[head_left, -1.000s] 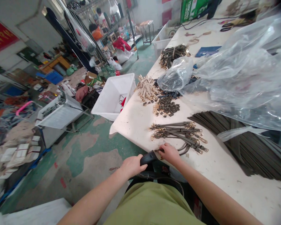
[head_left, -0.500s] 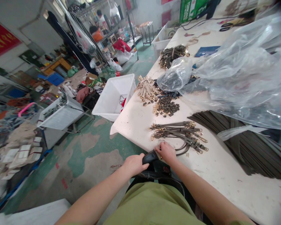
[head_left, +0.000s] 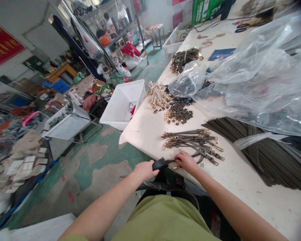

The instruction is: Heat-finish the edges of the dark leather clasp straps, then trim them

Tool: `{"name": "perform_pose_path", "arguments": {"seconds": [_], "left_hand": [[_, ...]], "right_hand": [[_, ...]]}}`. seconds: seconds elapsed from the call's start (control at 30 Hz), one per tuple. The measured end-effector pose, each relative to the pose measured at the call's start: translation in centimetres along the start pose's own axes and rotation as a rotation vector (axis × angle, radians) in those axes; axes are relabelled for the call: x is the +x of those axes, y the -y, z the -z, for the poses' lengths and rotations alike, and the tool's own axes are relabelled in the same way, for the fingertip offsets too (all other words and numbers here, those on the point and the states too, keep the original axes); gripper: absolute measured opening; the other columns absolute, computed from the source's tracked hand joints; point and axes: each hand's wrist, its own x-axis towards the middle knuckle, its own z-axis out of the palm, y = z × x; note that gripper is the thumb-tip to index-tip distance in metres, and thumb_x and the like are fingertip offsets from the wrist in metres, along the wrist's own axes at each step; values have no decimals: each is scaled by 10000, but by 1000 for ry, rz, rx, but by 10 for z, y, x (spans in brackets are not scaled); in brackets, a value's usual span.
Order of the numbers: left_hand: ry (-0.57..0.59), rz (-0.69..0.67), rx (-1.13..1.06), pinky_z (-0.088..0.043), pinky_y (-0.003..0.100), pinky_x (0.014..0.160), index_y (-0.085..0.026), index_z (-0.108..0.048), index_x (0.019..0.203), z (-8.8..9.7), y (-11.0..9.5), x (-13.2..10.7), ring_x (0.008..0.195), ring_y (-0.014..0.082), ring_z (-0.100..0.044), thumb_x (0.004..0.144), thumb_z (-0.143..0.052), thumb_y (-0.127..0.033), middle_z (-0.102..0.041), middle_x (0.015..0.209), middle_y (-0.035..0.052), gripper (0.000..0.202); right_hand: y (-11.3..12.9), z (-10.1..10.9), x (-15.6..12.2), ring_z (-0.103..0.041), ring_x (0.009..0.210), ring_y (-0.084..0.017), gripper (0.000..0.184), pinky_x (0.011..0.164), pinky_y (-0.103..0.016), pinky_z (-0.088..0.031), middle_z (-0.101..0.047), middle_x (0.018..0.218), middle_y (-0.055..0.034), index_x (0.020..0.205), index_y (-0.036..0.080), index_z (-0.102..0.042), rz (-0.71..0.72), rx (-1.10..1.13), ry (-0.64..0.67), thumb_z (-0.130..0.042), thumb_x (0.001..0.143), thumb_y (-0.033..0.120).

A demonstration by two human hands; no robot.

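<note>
The two hands have drawn apart since a moment ago, and a short black strap (head_left: pixel 160 164) now stretches between them instead of bunching up. The left hand (head_left: pixel 144 170) is closed around its wider dark end, while the right hand (head_left: pixel 187 163) pinches narrowly farther along, just over the edge of a scuffed white worktable (head_left: pixel 271 209). A small gold-toned metal clasp (head_left: pixel 176 167) shows just below the right hand's fingers (head_left: pixel 183 160). Just beyond lies a loose pile of dark straps with gold-toned clasps (head_left: pixel 193 144). Farther along are a heap of small dark buckles (head_left: pixel 178 113), a bundle of beige straps with gold-toned fittings (head_left: pixel 157 95) and a crumpled clear plastic sheet (head_left: pixel 261 87). The green carton (head_left: pixel 205 10) at the far end carries white lettering, too small and warped to read (the gold characters on the red wall banner (head_left: pixel 2 43) are no easier).
</note>
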Motion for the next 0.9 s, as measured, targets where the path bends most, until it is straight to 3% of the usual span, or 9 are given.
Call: {"name": "perform_pose_path", "arguments": {"seconds": [0.3,0.63,0.77,0.9], "left_hand": [[17,-88,29,-466,304,724,-234,-568,998,19,-30,19,879,238,-605,704,-431,-572,-655,943,67,469],[26,-91,77,-484,346,696,-237,-587,990,26,-24,22,851,265,-611,695,-431,-550,-658,940,76,457],[-1,-94,75,-487,352,686,-222,-583,980,18,-21,18,837,270,-615,698,-425,-542,-661,911,84,455],[-59,-127,65,-490,356,672,-224,-576,964,12,-30,21,814,269,-620,701,-414,-561,-664,886,81,457]], "right_hand": [[4,-2,-1,-511,869,-138,183,749,-230,-342,-562,865,-17,867,236,-614,-29,-29,-52,-454,795,288],[3,1,-1,-509,847,-133,205,736,-226,-335,-564,862,-19,856,230,-614,-56,-13,-72,-426,803,293],[-1,-4,0,-506,846,-135,185,740,-227,-331,-558,837,-13,825,227,-604,-30,2,-105,-430,796,284],[-2,-8,0,-507,841,-135,181,733,-227,-330,-552,835,-9,833,234,-597,-10,0,-125,-425,799,278]]}}
